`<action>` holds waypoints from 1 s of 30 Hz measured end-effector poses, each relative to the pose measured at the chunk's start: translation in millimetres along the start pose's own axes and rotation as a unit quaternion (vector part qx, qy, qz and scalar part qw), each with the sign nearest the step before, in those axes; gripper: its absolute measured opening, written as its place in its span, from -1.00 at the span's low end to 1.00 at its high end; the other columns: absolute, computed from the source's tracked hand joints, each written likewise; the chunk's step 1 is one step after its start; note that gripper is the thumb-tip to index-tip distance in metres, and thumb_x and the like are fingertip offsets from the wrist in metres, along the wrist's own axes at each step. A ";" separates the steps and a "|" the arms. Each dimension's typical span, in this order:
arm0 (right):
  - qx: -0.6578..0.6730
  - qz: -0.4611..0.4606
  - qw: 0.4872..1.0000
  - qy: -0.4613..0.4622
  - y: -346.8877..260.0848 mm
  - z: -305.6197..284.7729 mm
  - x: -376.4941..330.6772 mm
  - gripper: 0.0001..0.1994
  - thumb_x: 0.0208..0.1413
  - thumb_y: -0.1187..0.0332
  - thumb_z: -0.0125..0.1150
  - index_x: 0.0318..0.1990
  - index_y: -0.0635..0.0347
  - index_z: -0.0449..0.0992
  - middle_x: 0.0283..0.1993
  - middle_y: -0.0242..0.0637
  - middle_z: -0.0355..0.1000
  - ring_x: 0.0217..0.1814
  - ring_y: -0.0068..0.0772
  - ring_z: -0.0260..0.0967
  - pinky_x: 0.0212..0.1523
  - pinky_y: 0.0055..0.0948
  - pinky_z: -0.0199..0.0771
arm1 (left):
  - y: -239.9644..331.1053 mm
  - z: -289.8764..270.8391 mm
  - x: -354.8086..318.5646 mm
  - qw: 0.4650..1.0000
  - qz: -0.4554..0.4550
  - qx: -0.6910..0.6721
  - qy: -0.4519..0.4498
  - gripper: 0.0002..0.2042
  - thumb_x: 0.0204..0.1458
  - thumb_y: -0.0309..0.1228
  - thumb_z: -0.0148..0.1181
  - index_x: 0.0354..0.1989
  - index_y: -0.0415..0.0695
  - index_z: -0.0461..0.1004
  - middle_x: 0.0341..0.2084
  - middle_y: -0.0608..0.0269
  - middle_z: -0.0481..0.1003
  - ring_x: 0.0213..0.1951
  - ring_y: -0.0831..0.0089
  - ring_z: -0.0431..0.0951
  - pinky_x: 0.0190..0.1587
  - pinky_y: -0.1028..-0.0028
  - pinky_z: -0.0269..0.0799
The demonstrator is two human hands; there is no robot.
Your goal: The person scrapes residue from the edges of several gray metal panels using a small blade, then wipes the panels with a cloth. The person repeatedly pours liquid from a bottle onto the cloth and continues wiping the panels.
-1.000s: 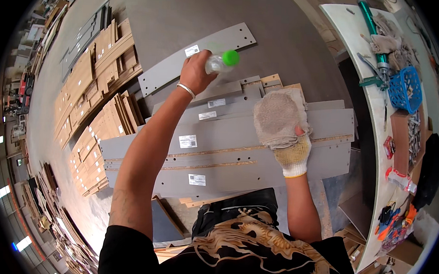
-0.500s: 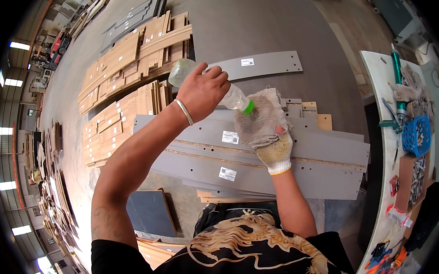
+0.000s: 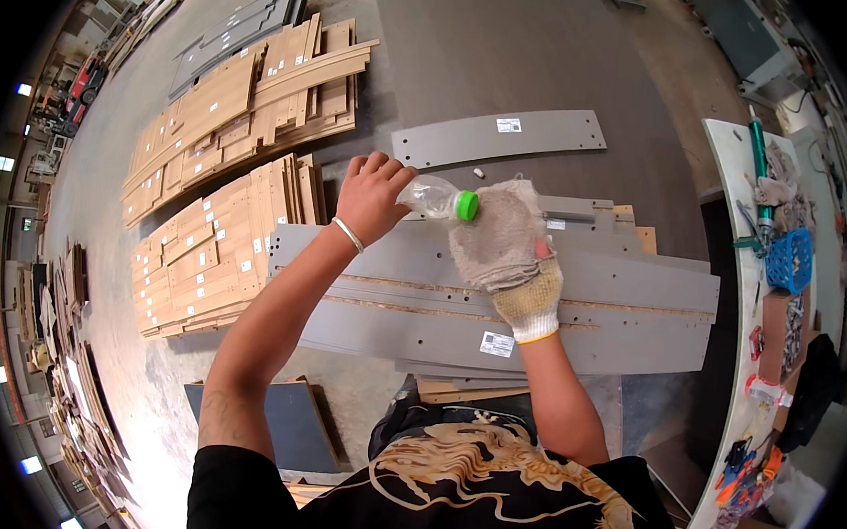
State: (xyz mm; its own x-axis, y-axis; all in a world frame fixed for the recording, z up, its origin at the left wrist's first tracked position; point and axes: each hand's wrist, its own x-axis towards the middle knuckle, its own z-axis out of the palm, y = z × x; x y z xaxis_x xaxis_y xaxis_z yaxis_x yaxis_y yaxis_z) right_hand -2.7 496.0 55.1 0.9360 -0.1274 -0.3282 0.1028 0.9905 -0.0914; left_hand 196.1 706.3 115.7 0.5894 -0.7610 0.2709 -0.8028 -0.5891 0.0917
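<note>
Above the grey panel [image 3: 574, 311], your left hand [image 3: 371, 200] grips a clear bottle [image 3: 436, 200] (green cap), touching the rag [image 3: 497, 235] your gloved right hand [image 3: 529, 299] clutches.

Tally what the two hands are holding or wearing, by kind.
Bottle, clear with green cap, in the left hand: 1
Rag, in the right hand: 1
Knit glove, on the right hand: 1
Bracelet, on the left wrist: 1
Total: 4

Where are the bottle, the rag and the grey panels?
bottle [image 3: 434, 198], head view, clear body.
rag [image 3: 497, 244], head view, middle of cloth.
grey panels [image 3: 633, 290], head view, bare top face.
</note>
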 end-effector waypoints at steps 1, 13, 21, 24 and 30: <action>-0.010 -0.021 1.000 0.021 -6.4 -8.4 -0.9 -0.37 0.36 0.02 0.12 0.47 0.11 0.25 0.48 -0.09 0.25 0.49 0.07 0.20 0.47 0.15 0.22 | -11.6 22.0 3.3 0.998 -0.038 -0.037 0.018 -0.47 -0.29 -0.35 0.59 -0.03 -0.07 0.59 -0.12 0.28 0.55 0.02 0.20 0.48 0.13 0.18 0.35; -0.150 -0.213 0.955 0.144 -10.9 -23.0 -83.6 -0.35 0.37 -0.05 0.06 0.51 0.03 0.21 0.52 -0.14 0.22 0.52 0.08 0.17 0.46 0.17 0.21 | -104.7 206.3 93.8 0.843 -0.288 -0.453 -0.037 -0.39 -0.11 -0.32 0.57 0.14 -0.25 0.49 0.01 -0.16 0.57 0.17 -0.08 0.51 0.22 0.13 0.44; -0.754 -0.235 0.580 0.201 -25.4 -74.5 -57.0 -0.35 0.29 0.32 0.25 0.48 0.24 0.19 0.48 -0.01 0.27 0.46 -0.01 0.30 0.37 -0.22 0.39 | 48.6 65.5 -98.1 0.955 0.030 -0.294 -0.025 -0.60 0.03 -0.42 0.26 0.08 -0.25 0.53 0.06 -0.05 0.55 0.14 -0.07 0.52 0.26 0.08 0.40; -0.934 -0.126 0.327 0.073 66.9 5.4 15.5 -0.31 0.18 0.20 0.30 0.45 0.15 0.28 0.54 0.02 0.16 0.56 0.09 0.12 0.55 -0.11 0.06 | 117.5 62.4 -157.6 0.952 0.087 -0.266 -0.121 -0.44 0.10 -0.30 0.22 0.30 -0.22 0.42 0.31 -0.07 0.41 0.37 -0.01 0.37 0.44 0.02 0.23; -0.975 -0.007 0.176 -0.135 103.8 19.7 53.6 -0.27 0.04 0.08 0.38 0.42 -0.03 0.39 0.57 0.01 0.14 0.66 0.18 -0.11 0.65 0.01 -0.20 | 170.9 98.0 -136.4 0.940 -0.099 -0.313 -0.091 -0.35 0.19 -0.21 0.07 0.43 -0.29 0.25 0.43 -0.09 0.27 0.48 0.09 0.21 0.53 0.08 -0.03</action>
State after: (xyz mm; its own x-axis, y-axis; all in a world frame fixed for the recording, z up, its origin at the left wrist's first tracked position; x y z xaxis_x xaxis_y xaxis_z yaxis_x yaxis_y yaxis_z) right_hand 64.8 593.0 46.5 0.9492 0.1379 -0.2830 0.0403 -0.9448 -0.3252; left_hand -12.7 682.8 0.6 0.6926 -0.7209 0.0254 -0.5379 -0.4926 0.6841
